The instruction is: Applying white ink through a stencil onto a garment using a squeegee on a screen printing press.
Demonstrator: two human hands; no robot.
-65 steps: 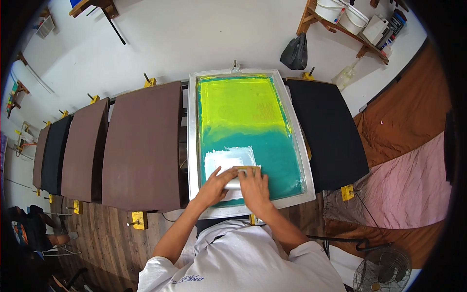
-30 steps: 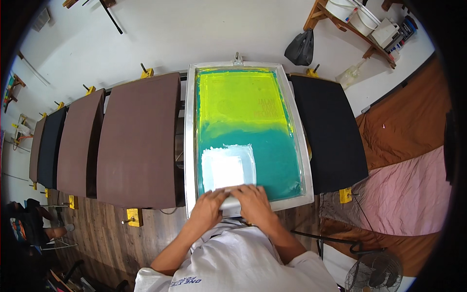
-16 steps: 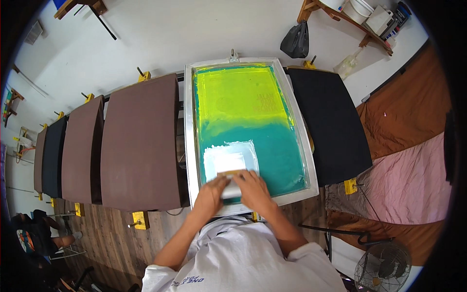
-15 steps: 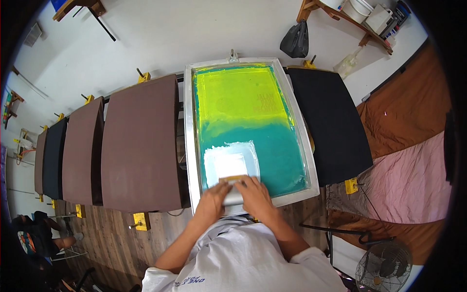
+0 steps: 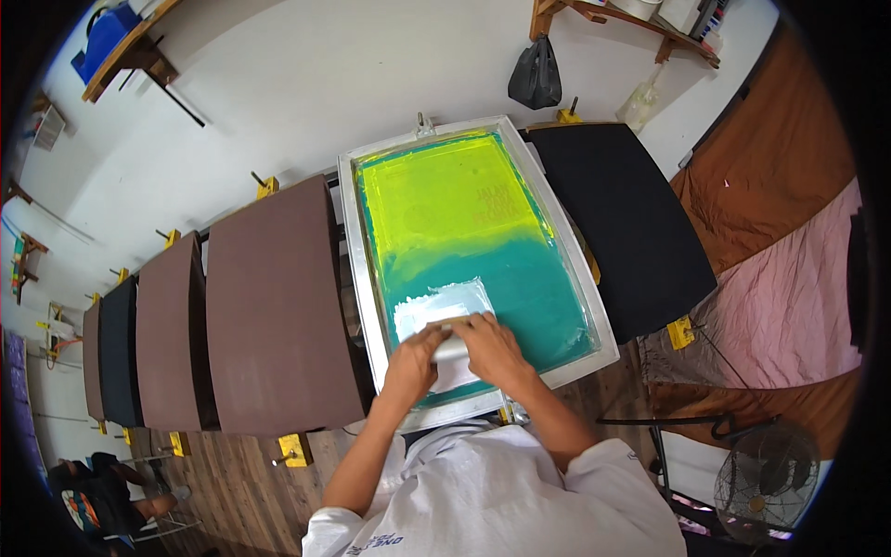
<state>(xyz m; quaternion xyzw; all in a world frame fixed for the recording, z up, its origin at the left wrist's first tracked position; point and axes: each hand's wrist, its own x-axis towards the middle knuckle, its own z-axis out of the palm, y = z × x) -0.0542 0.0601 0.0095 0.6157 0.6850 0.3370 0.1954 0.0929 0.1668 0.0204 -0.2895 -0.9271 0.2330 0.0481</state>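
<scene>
A metal-framed printing screen point(image 5: 501, 288) lies on the row of platens, yellow at its far part and teal nearer me. A white ink patch point(image 5: 436, 299) covers its lower left area. My left hand point(image 5: 411, 369) and my right hand point(image 5: 494, 351) are both closed on a squeegee point(image 5: 453, 347) with a pale blade and light brown top, held across the white patch. My fingers hide much of the squeegee.
Brown platens point(image 5: 269, 306) stand at left, black ones point(image 5: 620, 223) at right and far left. A wall shelf point(image 5: 622, 19) with containers, a black bag point(image 5: 535, 74), draped fabric point(image 5: 780, 316), a fan point(image 5: 766, 478) and another person point(image 5: 97, 501) are around.
Since half a second ago both hands and the squeegee moved a little farther up the screen, away from me. The view has tilted, so the platen row slants.
</scene>
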